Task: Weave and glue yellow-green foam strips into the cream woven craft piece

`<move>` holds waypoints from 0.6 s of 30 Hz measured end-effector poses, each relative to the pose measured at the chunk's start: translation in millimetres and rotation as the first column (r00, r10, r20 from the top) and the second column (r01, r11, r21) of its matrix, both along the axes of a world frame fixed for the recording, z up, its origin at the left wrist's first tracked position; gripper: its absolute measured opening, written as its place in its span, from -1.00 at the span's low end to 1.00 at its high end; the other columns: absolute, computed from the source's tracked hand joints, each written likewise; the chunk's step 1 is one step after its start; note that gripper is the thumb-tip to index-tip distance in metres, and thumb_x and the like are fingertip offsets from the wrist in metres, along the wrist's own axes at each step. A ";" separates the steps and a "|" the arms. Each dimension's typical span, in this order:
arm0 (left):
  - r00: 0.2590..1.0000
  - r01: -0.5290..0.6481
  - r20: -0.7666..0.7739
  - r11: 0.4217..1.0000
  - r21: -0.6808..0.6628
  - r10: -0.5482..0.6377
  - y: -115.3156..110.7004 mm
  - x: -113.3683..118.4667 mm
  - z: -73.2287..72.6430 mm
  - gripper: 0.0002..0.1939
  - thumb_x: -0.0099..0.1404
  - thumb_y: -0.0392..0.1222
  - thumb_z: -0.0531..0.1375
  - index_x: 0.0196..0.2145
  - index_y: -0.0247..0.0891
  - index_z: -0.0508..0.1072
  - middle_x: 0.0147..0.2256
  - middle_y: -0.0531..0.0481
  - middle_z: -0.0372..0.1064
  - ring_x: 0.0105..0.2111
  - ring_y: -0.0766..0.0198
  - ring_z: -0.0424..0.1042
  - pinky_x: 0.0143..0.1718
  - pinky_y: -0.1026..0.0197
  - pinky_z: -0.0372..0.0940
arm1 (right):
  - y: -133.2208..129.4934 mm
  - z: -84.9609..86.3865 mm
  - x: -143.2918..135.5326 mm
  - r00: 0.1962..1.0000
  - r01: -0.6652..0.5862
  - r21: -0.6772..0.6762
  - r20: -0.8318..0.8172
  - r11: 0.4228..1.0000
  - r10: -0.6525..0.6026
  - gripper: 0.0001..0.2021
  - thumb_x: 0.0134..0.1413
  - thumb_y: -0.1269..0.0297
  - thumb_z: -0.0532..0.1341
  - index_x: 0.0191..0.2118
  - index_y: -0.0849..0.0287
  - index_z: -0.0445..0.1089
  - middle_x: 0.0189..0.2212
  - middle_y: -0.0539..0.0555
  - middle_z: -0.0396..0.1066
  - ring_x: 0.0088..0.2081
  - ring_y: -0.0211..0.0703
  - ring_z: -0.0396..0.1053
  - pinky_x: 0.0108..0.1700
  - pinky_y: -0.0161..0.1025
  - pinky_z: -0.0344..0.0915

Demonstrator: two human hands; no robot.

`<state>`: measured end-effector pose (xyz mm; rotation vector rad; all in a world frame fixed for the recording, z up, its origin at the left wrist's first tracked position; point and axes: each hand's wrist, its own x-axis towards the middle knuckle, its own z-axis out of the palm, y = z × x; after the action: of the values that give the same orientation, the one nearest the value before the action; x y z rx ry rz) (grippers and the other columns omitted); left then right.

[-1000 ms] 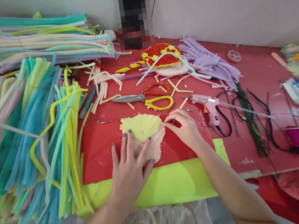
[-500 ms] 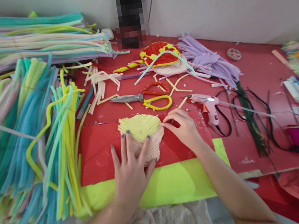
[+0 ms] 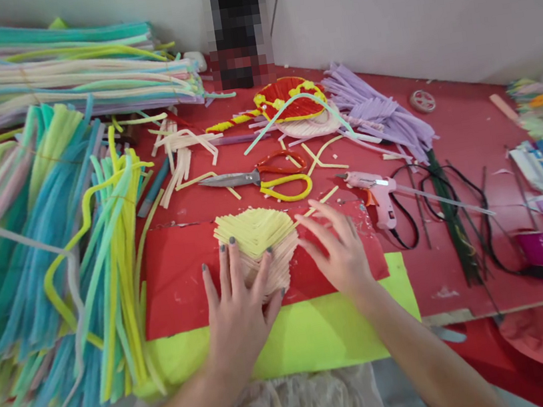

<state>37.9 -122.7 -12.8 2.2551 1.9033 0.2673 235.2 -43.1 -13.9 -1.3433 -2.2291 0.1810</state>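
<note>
Flat on a red board (image 3: 178, 297) lies a small panel of pipe cleaners (image 3: 255, 229), pale yellow in a V pattern at the top and pale pink below. My left hand (image 3: 240, 309) rests on its lower part, fingers spread. My right hand (image 3: 341, 251) hovers just to the right of the panel, fingers apart and nothing held. A loose pale yellow pipe cleaner piece (image 3: 324, 200) lies just beyond its fingertips. Scissors with red and yellow handles (image 3: 287, 188) lie behind the panel. The pink glue gun (image 3: 379, 195) sits to the right.
Bundles of coloured pipe cleaners (image 3: 47, 228) fill the left side. Behind lie a red and yellow ornament (image 3: 290, 98) and purple pipe cleaners (image 3: 384, 110). A black cord and dark green stems (image 3: 451, 225) lie at right. A lime sheet (image 3: 314, 332) sits under the board.
My right hand has opened and drawn slightly back from the panel's right edge, its fingers spreading. The left hand stays in place on the panel.
</note>
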 end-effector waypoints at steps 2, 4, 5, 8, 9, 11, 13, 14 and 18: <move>1.000 -0.003 0.007 1.000 -0.007 0.003 0.3 -0.1 -1.6 -0.35 0.34 0.07 0.11 0.32 0.00 0.06 0.38 -0.30 -0.28 0.33 -0.28 -0.09 0.21 -0.41 -0.05 | -15.3 0.5 -2.8 0.997 -0.052 -0.030 0.052 0.998 0.054 -0.42 0.19 0.29 0.21 0.30 -0.09 0.10 0.28 0.19 0.13 0.20 0.14 0.22 0.15 0.13 0.28; 1.000 -0.006 0.010 1.000 -0.004 0.007 0.6 -0.4 -2.9 -0.32 0.33 0.07 0.12 0.33 0.02 0.02 0.38 -0.31 -0.30 0.32 -0.29 -0.10 0.20 -0.41 -0.04 | -26.7 -1.1 -4.5 0.989 -0.097 -0.069 0.101 0.993 0.103 -0.39 0.19 0.25 0.21 0.33 -0.06 0.05 0.33 0.20 0.03 0.28 0.17 0.11 0.19 0.15 0.23; 1.000 -0.006 0.009 1.000 0.001 0.006 0.6 -0.6 -3.3 -0.30 0.33 0.07 0.13 0.34 0.02 -0.01 0.38 -0.31 -0.31 0.32 -0.29 -0.10 0.20 -0.41 -0.03 | -30.3 -2.4 -4.9 0.985 -0.109 -0.089 0.128 0.990 0.120 -0.38 0.19 0.23 0.20 0.33 -0.04 0.04 0.34 0.21 -0.01 0.31 0.18 0.06 0.21 0.17 0.20; 1.000 0.002 -0.007 1.000 0.020 -0.002 0.4 -0.9 -3.6 -0.27 0.31 0.04 0.16 0.35 0.01 -0.04 0.38 -0.31 -0.29 0.32 -0.29 -0.09 0.21 -0.40 -0.03 | -33.7 -5.5 -4.5 0.970 -0.109 -0.142 0.203 0.984 0.136 -0.40 0.21 0.18 0.18 0.33 0.00 0.06 0.37 0.22 -0.10 0.36 0.18 -0.07 0.26 0.19 0.13; 1.000 0.004 -0.012 1.000 0.024 -0.003 0.3 -0.8 -3.5 -0.27 0.31 0.04 0.16 0.35 0.01 -0.04 0.38 -0.31 -0.29 0.32 -0.28 -0.08 0.21 -0.40 -0.04 | -33.2 -5.9 -4.3 0.966 -0.101 -0.159 0.220 0.982 0.135 -0.41 0.22 0.17 0.17 0.33 0.00 0.06 0.38 0.21 -0.13 0.37 0.17 -0.10 0.26 0.20 0.11; 1.000 0.001 -0.016 1.000 0.025 -0.001 0.1 -0.6 -3.4 -0.27 0.31 0.06 0.16 0.34 0.01 -0.02 0.38 -0.30 -0.29 0.32 -0.28 -0.08 0.21 -0.39 -0.03 | -31.9 -5.5 -4.4 0.960 -0.082 -0.184 0.249 0.979 0.127 -0.43 0.24 0.14 0.14 0.33 -0.01 0.05 0.39 0.17 -0.17 0.38 0.14 -0.15 0.28 0.19 0.07; 1.000 -0.005 -0.017 1.000 0.024 0.006 0.0 -0.3 -3.3 -0.29 0.31 0.09 0.14 0.34 0.02 0.00 0.38 -0.29 -0.30 0.32 -0.27 -0.07 0.21 -0.38 -0.03 | -31.2 -4.2 -5.1 0.951 -0.070 -0.205 0.283 0.976 0.128 -0.43 0.26 0.11 0.11 0.34 -0.02 0.04 0.40 0.15 -0.21 0.39 0.11 -0.20 0.31 0.17 0.03; 1.000 -0.006 -0.019 1.000 0.026 0.006 0.0 -0.2 -3.3 -0.31 0.32 0.10 0.14 0.33 0.02 0.02 0.38 -0.30 -0.30 0.32 -0.28 -0.06 0.21 -0.38 -0.03 | -31.1 -3.4 -5.5 0.945 -0.067 -0.213 0.300 0.975 0.131 -0.43 0.27 0.09 0.10 0.34 -0.01 0.02 0.40 0.15 -0.22 0.40 0.10 -0.22 0.31 0.17 0.01; 1.000 0.000 -0.030 1.000 0.027 0.001 0.0 -0.3 -2.7 -0.33 0.33 0.11 0.11 0.33 -0.01 0.05 0.38 -0.35 -0.31 0.31 -0.28 -0.05 0.21 -0.36 -0.02 | -31.2 -1.1 -5.5 0.928 -0.079 -0.235 0.338 0.969 0.158 -0.40 0.28 0.03 0.06 0.36 0.03 -0.03 0.41 0.18 -0.26 0.40 0.07 -0.26 0.33 0.16 -0.03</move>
<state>37.6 -122.7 -15.5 2.2878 1.9264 0.2623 229.8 -74.3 -15.0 -1.4479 -2.6625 0.2500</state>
